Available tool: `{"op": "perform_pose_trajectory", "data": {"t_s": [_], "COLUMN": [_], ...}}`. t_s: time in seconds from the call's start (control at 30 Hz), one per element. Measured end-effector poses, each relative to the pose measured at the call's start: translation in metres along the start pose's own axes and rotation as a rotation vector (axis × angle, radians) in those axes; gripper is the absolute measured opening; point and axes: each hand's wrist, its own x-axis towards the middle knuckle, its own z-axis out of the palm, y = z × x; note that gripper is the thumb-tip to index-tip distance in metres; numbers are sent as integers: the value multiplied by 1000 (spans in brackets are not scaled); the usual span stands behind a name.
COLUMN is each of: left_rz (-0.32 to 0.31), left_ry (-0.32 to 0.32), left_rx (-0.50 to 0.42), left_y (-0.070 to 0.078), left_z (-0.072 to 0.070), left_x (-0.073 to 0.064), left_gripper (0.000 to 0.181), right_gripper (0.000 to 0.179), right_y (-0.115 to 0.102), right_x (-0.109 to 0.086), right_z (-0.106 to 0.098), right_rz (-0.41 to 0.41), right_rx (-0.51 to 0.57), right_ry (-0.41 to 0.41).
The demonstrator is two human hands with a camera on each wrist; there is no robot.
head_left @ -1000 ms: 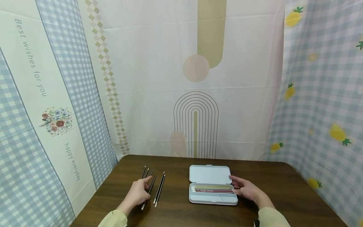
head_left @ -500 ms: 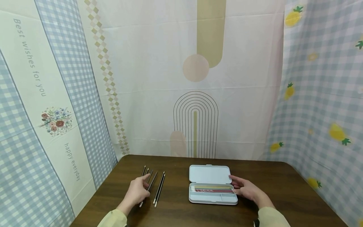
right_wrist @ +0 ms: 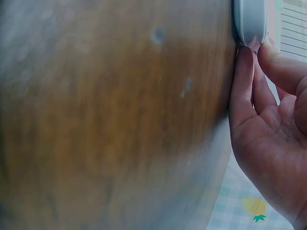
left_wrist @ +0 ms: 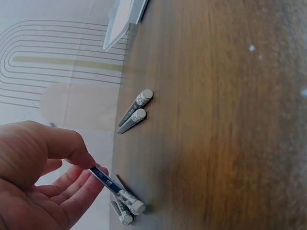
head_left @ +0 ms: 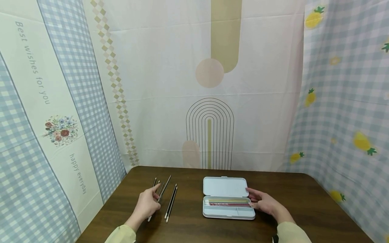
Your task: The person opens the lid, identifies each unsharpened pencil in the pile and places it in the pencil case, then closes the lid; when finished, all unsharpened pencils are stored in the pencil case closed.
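My left hand point(head_left: 147, 203) pinches a dark pencil point(left_wrist: 109, 182) between thumb and fingers, its white eraser end pointing back towards me. In the head view this pencil slants over other dark pencils, which the hand partly hides. To its right, a pair of black pencils point(head_left: 171, 203) lies on the table. An open pale blue pencil case point(head_left: 225, 211) stands further right, with several coloured pencils point(head_left: 228, 203) in its back compartment. My right hand point(head_left: 265, 202) holds the case's right end, thumb and fingertips against its edge, as the right wrist view also shows.
The brown wooden table point(head_left: 188, 233) carries everything. Its far edge meets a patterned cloth backdrop point(head_left: 164, 128), and checked cloths hang at both sides. The case's raised lid point(head_left: 225, 186) leans back behind its tray.
The pencil in my left hand has come up from beside the others, its far end shifting forward and to the right. The left hand has edged slightly left. My right hand and the case stay put.
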Motion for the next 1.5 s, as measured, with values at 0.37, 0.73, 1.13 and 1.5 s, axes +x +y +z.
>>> {"op": "perform_pose_trajectory", "data": {"t_s": [0.37, 0.73, 1.13, 1.5], "left_rz": [22, 96, 204, 319], "left_ry": [14, 37, 13, -90], "left_rx": [-15, 2, -23, 37], "left_y": [9, 19, 32, 63], "left_z": [-1, 7, 24, 53], "left_x": [2, 3, 6, 13], "left_gripper": [78, 47, 37, 36], "right_gripper": [64, 63, 64, 64], "right_y": [3, 2, 3, 6], "right_x": [1, 1, 2, 4], "right_z": [0, -1, -2, -2], "right_rz": [-4, 2, -15, -13], "right_rx": [15, 0, 0, -16], "right_ry": [9, 8, -3, 3]}}
